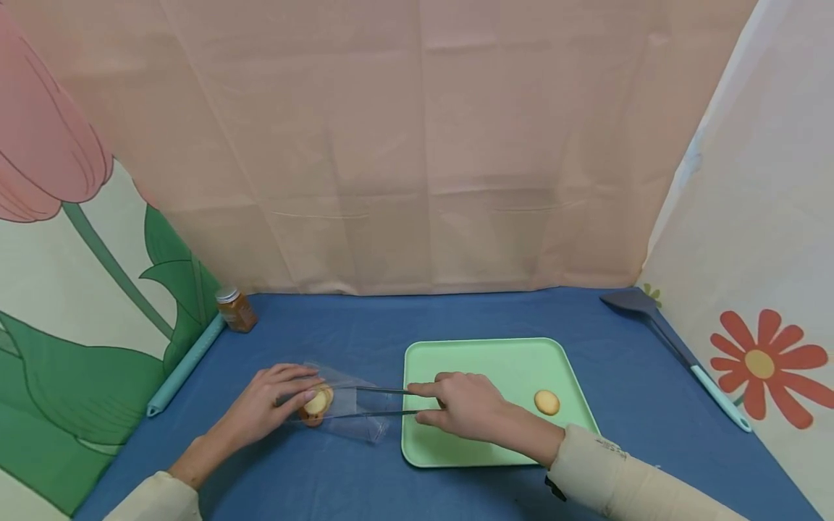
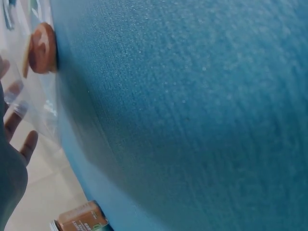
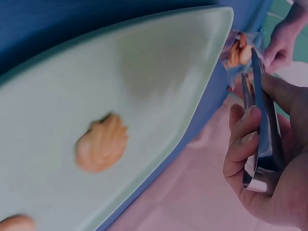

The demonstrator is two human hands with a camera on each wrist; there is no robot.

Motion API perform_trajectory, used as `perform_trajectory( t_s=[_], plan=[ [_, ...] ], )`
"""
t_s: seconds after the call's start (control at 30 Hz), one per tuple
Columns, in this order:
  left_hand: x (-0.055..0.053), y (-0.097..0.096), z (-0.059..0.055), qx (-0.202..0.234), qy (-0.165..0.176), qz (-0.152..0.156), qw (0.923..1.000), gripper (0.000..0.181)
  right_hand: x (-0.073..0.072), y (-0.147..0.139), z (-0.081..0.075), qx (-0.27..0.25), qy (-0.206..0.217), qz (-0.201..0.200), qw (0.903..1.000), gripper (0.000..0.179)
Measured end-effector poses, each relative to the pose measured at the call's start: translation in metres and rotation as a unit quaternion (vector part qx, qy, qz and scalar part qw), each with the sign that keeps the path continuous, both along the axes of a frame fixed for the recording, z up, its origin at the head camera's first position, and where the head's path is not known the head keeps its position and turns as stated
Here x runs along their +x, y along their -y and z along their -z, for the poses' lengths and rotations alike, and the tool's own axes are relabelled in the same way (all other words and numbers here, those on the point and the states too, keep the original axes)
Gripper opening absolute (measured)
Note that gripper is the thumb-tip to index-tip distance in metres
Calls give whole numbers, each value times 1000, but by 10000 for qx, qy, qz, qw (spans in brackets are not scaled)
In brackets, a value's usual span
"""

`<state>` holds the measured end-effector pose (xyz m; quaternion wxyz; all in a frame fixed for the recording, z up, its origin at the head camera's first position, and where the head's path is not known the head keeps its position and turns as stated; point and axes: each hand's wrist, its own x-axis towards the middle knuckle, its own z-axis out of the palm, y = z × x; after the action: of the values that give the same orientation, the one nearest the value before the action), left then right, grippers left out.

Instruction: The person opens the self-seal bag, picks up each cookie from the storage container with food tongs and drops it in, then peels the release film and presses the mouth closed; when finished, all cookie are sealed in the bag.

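My left hand [image 1: 276, 396] holds a clear plastic bag [image 1: 371, 428] by its left part, thumb and fingers at the plastic. Inside the bag are round golden cookies [image 1: 318, 401], also seen through the plastic in the right wrist view. My right hand [image 1: 465, 409] grips metal tongs [image 3: 264, 125], whose two arms reach left into the bag, with the tips near the cookies. Below the right hand lies a light green tray [image 1: 482, 354]. On it, right of the hand, rests a cookie [image 1: 546, 402]; the right wrist view shows part of a second cookie [image 3: 17, 225].
A spice jar [image 1: 237, 310] with a silvery lid stands at the back left, beside a rolled light blue tube [image 1: 187, 364]. A dark spatula [image 1: 671, 340] with a pale blue handle lies along the right edge of the blue tablecloth [image 1: 326, 325]. Fabric walls enclose the table.
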<state>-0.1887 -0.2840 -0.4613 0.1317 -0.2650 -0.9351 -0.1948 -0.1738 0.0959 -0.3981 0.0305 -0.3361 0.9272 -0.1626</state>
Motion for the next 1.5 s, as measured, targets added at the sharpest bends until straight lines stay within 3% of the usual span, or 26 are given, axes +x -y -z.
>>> perform_trajectory(
  t_s=[0.27,0.57,0.87,1.07,1.3,1.5],
  plan=[
    [0,-1,1,-60,180,-53,9998,30,14,-55,-5,-294,-96,181,9994,43],
    [-2,-2,0,-95,121,-70,9999,29,31,-120,-14,-382,-325,647,9966,44],
    [-2,-2,0,-77,156,-94,9998,30,46,-171,-11,-120,14,1170,9931,47],
    [-1,-3,0,-44,219,-110,9997,30,53,-192,-4,112,343,1362,9900,52],
    [0,-3,0,-30,242,-117,9996,29,55,-203,2,257,231,1350,9902,49],
    [-1,-2,1,-25,215,-120,9997,28,56,-206,6,292,380,1413,9888,47]
  ],
)
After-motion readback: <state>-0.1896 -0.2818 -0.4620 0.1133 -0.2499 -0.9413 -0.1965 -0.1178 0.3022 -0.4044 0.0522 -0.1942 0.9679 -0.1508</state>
